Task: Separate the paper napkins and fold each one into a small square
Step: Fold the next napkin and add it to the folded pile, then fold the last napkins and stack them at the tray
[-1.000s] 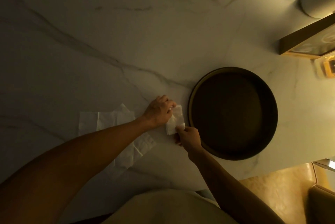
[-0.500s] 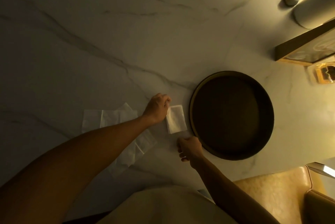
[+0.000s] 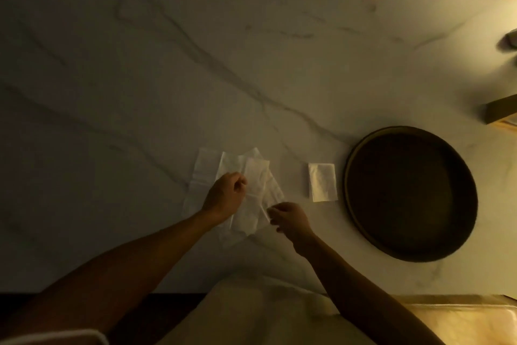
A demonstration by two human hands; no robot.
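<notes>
A folded white napkin (image 3: 322,182) lies alone on the marble table (image 3: 140,79), just left of the dark round tray. Further left is a loose pile of unfolded white napkins (image 3: 207,168), overlapping one another. My left hand (image 3: 226,195) is on the pile with its fingers curled, pinching the top napkin (image 3: 256,179) near its left edge. My right hand (image 3: 289,217) is at the pile's lower right edge, its fingertips pinching a napkin's edge. Parts of the pile are hidden under both hands.
A dark round tray (image 3: 458,177) sits at the right, holding nothing. A dark box corner (image 3: 500,109) and a small grey object (image 3: 510,40) show at the far right edge. The near table edge is close to my body.
Both hands left the folded napkin, which stays beside the tray, and moved left to the pile of unfolded napkins. The camera view shifted as well.
</notes>
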